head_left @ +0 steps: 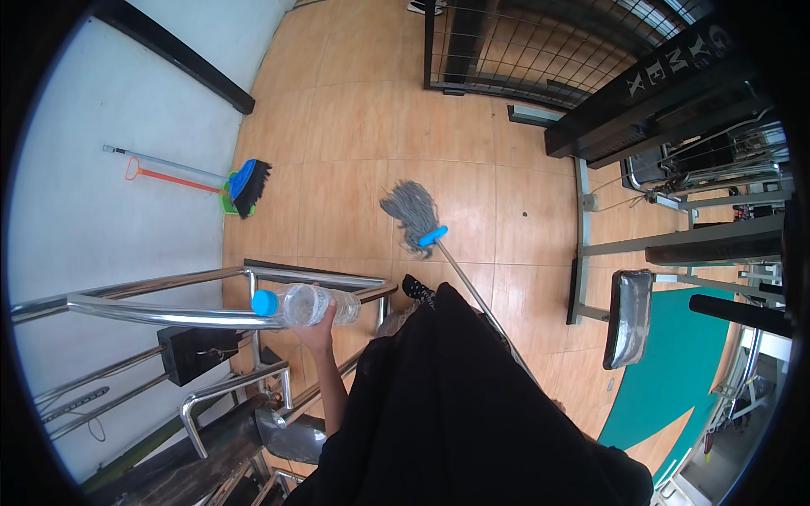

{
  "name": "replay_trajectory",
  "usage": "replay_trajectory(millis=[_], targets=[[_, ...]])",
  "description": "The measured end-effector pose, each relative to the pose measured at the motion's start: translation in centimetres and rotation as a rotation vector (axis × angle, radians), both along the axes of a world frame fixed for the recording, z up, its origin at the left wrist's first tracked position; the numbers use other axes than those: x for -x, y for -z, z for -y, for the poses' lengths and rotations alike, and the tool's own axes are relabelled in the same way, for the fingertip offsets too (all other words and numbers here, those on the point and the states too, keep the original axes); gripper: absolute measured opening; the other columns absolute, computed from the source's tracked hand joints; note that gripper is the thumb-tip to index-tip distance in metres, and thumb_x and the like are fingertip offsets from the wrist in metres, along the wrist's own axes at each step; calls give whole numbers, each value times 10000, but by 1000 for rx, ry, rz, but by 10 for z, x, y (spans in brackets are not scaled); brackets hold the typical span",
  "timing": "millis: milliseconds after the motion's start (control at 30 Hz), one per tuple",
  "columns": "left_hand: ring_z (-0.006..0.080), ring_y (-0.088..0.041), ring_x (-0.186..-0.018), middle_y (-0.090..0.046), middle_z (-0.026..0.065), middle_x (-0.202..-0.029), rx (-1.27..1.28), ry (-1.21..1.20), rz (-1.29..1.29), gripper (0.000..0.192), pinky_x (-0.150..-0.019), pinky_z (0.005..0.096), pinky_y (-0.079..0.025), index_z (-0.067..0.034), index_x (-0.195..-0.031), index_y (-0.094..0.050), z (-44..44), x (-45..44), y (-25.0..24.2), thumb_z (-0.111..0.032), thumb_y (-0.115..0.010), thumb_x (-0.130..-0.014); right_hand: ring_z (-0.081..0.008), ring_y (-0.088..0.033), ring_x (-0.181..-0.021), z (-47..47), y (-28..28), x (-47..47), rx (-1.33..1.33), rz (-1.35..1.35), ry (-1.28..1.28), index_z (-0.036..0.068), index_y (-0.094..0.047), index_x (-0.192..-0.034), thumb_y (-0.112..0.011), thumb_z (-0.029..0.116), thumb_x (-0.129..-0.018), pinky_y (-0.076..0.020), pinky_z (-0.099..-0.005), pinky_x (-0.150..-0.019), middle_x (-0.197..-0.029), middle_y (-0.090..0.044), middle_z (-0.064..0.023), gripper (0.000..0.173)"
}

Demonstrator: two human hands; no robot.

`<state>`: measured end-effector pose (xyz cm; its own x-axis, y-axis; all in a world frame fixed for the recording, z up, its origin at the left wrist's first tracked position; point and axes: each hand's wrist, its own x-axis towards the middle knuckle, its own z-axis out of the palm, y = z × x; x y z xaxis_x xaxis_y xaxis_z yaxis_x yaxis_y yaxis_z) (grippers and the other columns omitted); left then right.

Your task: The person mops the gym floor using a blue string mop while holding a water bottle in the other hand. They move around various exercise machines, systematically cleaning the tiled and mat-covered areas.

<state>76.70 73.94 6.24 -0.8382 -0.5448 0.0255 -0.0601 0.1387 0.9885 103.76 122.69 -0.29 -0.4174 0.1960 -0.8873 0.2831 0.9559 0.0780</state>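
My left hand (316, 330) is wrapped around a clear plastic bottle (329, 306) with a blue cap (264, 303). The bottle lies sideways in the hand, over the chrome rails of a gym machine. A string mop with a grey head (414, 205) and a blue clamp (433, 236) rests on the floor ahead of me. Its metal handle (471, 284) slants back along the right side of my black clothing. Only a sliver of my right hand (559, 406) shows near the handle's hidden upper end; the cloth covers its grip.
A blue-and-black broom (250, 188) and a green dustpan (228, 201) lean on the white wall (126, 215). Chrome rails (171, 315) stand at left. To the right are a padded seat (628, 319), a weight machine's black upright (626, 92) and green matting (671, 360). A wire-mesh panel (531, 47) stands ahead.
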Motion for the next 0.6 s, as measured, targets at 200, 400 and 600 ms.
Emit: replay_trajectory(millis=[200, 400, 600], targets=[[231, -517, -961, -521, 170, -1014, -50, -20, 15, 671, -838, 348, -427, 16, -1135, -328, -8, -15, -2, 36, -697, -575, -347, -583, -677, 11, 40, 33, 44, -49, 11, 357, -116, -1298, -352, 278, -870, -456, -457, -600, -717, -585, -180, 494], [189, -522, -883, -540, 120, -974, 29, -4, -75, 482, -800, 297, -418, 19, -1051, -442, -19, -41, -10, 42, -654, -618, -390, -578, -721, 58, 116, 237, 165, -299, -118, 445, -12, -1279, -314, 271, -876, -463, -461, -628, -808, -571, -253, 534], [189, -517, -883, -515, 122, -980, 50, 68, -99, 658, -794, 310, -431, -13, -1139, -328, -40, -51, -25, 20, -690, -590, -347, -580, -798, 102, 147, 302, 185, -382, -91, 421, -52, -1288, -326, 284, -876, -451, -456, -696, -858, -582, -206, 514]])
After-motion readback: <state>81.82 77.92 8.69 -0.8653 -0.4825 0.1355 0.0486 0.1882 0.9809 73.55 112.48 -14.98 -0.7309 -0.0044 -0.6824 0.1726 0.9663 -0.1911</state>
